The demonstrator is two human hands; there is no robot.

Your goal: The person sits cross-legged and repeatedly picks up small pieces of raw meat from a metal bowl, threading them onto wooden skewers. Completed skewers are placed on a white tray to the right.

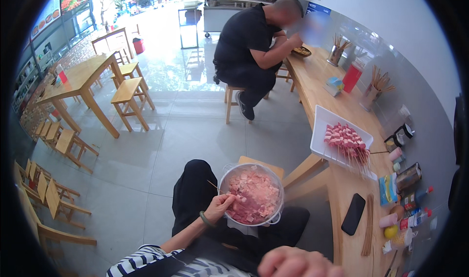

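My left hand (219, 206), with a green bangle at the wrist, pinches a thin wooden skewer (212, 184) over the near left part of a metal basin (281, 200). Small pieces of meat show at the fingertips. Cut meat fills the basin, with pale fatty cubes (258, 182) at the back and darker red chunks (243, 214) towards me. The basin rests between my knees, in front of a wooden stool (265, 162). My right hand (298, 264) is blurred at the bottom edge, close to my body, fingers curled. Whether it holds anything is hidden.
On the wooden counter (342, 218) to my right lie a white tray (318, 145) of meat skewers (346, 138), a phone (353, 214) and bare skewers (368, 225). Bottles and jars line the wall. A person (242, 42) sits eating farther along. Tables and stools stand left.
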